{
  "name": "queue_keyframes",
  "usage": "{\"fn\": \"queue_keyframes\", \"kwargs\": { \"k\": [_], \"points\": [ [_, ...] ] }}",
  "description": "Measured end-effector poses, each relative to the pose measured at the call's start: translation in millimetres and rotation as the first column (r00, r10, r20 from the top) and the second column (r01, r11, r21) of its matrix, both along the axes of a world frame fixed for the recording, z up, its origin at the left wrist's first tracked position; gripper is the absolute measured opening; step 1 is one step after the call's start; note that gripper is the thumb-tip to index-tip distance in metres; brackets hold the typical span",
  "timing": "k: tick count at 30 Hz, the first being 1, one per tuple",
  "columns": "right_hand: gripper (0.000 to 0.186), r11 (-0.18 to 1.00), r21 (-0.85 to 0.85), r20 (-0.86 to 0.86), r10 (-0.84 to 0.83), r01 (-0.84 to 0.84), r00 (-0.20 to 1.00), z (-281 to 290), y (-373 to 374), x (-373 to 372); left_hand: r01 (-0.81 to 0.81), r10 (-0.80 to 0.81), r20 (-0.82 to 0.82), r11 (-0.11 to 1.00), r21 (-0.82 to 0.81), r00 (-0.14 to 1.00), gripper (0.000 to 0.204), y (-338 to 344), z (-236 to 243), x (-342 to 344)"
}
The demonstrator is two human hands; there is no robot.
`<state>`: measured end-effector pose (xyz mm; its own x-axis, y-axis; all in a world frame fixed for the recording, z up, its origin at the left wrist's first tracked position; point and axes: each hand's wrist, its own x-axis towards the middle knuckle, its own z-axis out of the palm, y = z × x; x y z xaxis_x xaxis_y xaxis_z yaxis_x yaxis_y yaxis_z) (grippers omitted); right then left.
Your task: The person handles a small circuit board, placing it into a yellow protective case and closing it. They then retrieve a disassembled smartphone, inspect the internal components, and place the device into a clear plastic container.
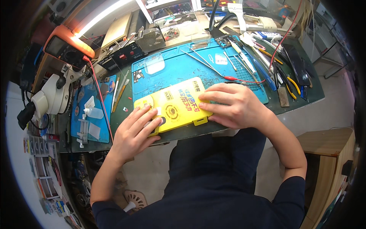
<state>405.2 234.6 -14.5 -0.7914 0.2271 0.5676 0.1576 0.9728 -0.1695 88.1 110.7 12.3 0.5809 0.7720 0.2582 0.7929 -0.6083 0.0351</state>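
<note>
A flat yellow box (pixel 172 109) with printed lettering lies at a slant on the front of the blue mat (pixel 177 65), reaching over its near edge. My left hand (pixel 133 131) holds the box at its left end, fingers over the top. My right hand (pixel 236 107) grips the right end, with fingers curled over the corner. A small white patch and a dark round spot show beside my left fingertips. Tweezers (pixel 202 63) and a red clip lead (pixel 230 78) lie just beyond the box.
An orange multimeter (pixel 65 48) and microscope (pixel 51 93) stand at left. A smaller mat (pixel 80 128) holds a bottle (pixel 92 112) and clamp. Pliers (pixel 289 82), knives and other tools crowd the right. Instruments and parts trays line the back. A wooden cabinet (pixel 324 147) stands lower right.
</note>
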Motion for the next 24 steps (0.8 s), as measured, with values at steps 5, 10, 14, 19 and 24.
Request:
{"fn": "queue_keyframes", "kwargs": {
  "k": [5,10,14,19,24],
  "points": [
    [0.033,0.990,-0.129,-0.196,-0.075,0.050,0.978,7.7,2.2,-4.1,0.047,-0.089,0.160,0.968,0.248,0.983,0.039,3.1,6.4,-7.3],
    [0.031,0.867,-0.430,-0.170,-0.351,0.251,0.921,12.3,-5.6,-7.2,-0.245,0.138,0.231,0.807,0.537,0.963,0.030,43.9,22.3,-4.6],
    [0.049,0.969,-0.162,0.030,-0.185,0.187,0.982,20.3,-2.5,-25.2,-0.462,0.342,0.334,0.788,0.407,0.878,0.032,77.5,20.2,-8.7],
    [0.058,0.969,-0.214,0.160,-0.090,0.124,0.983,16.9,7.6,-36.8,-0.495,0.423,0.268,0.804,0.330,0.866,0.044,87.5,4.7,-16.0],
    [0.061,0.995,-0.003,0.186,-0.100,0.103,0.977,24.1,13.2,-38.7,-0.478,0.392,0.316,0.836,0.270,0.864,0.061,77.8,2.5,-13.6]
  ]
}}
